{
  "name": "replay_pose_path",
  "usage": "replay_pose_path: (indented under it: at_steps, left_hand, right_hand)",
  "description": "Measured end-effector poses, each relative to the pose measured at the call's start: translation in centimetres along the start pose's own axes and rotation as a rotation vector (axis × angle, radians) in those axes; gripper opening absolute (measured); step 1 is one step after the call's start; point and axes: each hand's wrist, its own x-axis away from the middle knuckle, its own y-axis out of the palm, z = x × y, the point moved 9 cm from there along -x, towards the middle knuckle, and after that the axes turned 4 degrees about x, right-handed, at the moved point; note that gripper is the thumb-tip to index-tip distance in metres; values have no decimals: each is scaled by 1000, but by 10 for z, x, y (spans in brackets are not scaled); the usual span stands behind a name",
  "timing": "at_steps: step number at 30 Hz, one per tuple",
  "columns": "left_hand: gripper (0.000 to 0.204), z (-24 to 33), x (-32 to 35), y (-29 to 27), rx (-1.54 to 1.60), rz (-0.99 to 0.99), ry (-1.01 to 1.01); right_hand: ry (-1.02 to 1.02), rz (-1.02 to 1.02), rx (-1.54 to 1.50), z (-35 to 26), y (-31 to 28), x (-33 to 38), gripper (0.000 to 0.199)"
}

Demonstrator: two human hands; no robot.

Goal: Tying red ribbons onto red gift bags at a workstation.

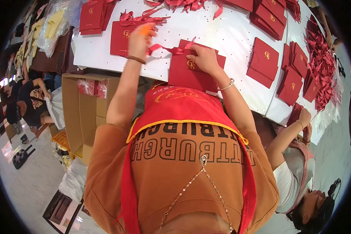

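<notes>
Left hand (141, 41): blurred, fingers curled; cannot tell whether it grips the red ribbon (156, 47).
Right hand (203, 57): thumb and forefinger parted, resting on red envelopes (188, 76).
Red envelopes: at the surface's (230, 33) near edge.

Packet (183, 76) dk red w/ gold emblem (190, 64); ribbon (156, 47) red; tabletop (233, 32) wht, red-dotted; apron (175, 111) red, yel-edged.

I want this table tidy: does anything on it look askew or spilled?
Nothing looks spilled. Mildly askew: the red envelopes right of the right hand lie unevenly stacked, edges misaligned; farther right, red ribbons lie tangled.
</notes>
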Motion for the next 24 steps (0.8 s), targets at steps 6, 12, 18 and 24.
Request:
replay_pose_path:
  at_steps: [6, 12, 18, 24]
  left_hand:
    - [22, -34, 30, 108, -783, -285, 313]
    - [15, -31, 27, 100, -827, -321, 301]
    - [12, -27, 25, 93, -624, -236, 152]
    - [15, -44, 35, 111, -438, -387, -68]
  right_hand:
    - [-70, 67, 78, -3, -6, 3, 29]
    - [-145, 235, 261, -8, -52, 32, 26]
    - [122, 80, -233, 27, -33, 38, 24]
    - [437, -85, -656, 57, -5, 42, 25]
